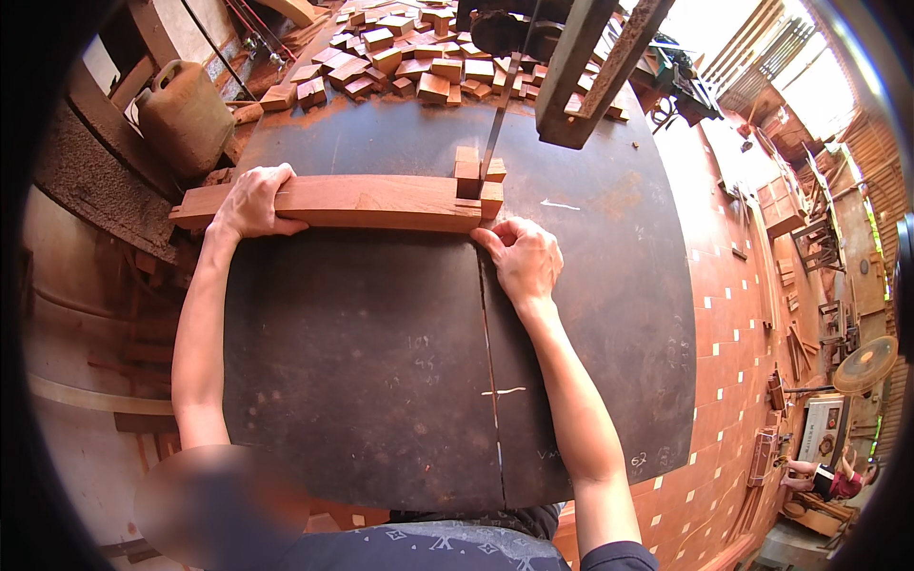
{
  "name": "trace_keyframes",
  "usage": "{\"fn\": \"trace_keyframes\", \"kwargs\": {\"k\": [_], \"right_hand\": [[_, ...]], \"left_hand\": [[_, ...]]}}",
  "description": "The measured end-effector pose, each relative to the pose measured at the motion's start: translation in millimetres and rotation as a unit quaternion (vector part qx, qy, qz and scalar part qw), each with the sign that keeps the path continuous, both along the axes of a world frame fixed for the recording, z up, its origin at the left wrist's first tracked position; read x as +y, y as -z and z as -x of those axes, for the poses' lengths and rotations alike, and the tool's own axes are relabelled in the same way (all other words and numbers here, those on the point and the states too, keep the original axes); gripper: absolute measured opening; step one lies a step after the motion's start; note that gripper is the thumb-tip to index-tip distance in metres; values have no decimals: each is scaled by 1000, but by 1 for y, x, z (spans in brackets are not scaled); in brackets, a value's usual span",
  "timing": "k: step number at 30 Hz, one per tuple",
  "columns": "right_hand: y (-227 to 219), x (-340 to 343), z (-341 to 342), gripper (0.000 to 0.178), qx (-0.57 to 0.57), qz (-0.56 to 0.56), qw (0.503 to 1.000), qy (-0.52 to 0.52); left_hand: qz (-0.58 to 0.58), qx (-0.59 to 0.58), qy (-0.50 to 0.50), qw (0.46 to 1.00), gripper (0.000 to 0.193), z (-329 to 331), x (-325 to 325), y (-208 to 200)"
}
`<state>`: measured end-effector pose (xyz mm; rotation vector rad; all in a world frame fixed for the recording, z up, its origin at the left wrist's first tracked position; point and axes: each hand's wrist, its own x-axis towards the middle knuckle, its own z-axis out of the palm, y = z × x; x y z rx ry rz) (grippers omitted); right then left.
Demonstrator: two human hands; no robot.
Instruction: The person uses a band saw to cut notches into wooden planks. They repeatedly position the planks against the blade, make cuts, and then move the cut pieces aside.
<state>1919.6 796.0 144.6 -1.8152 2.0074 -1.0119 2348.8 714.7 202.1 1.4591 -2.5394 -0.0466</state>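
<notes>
The long wooden bar (352, 203) lies crosswise on the dark saw table (362, 381), its right end at the thin saw blade (496, 128), where a small cut block (467, 167) sits just beyond it. The left hand (255, 202) presses flat over the bar's left part; the right hand (524, 257) pinches its right end. Most of the bar looks uncut, while a heap of cut blocks (409, 62) lies at the far side.
</notes>
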Motion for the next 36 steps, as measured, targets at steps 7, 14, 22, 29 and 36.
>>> {"fn": "trace_keyframes", "kwargs": {"k": [7, 14, 22, 29, 36], "right_hand": [[-2, -1, -3, 35, -5, -7, 1000, 9], [-2, -2, -3, 35, 1, -17, 1000, 21], [-2, -3, -3, 36, -1, -18, 1000, 20], [-2, -2, -5, 36, 3, -20, 999, 26], [-3, -3, -5, 37, 5, -25, 999, 32]], "left_hand": [[3, 23, 3, 1000, 66, -2, 0, 5], [2, 27, 3, 1000, 66, -2, -2, 5], [-7, 33, -4, 999, 66, -1, -2, 6], [-3, 26, -9, 1000, 66, -1, -2, 7], [-7, 22, -16, 1000, 65, 0, -1, 5]]}}
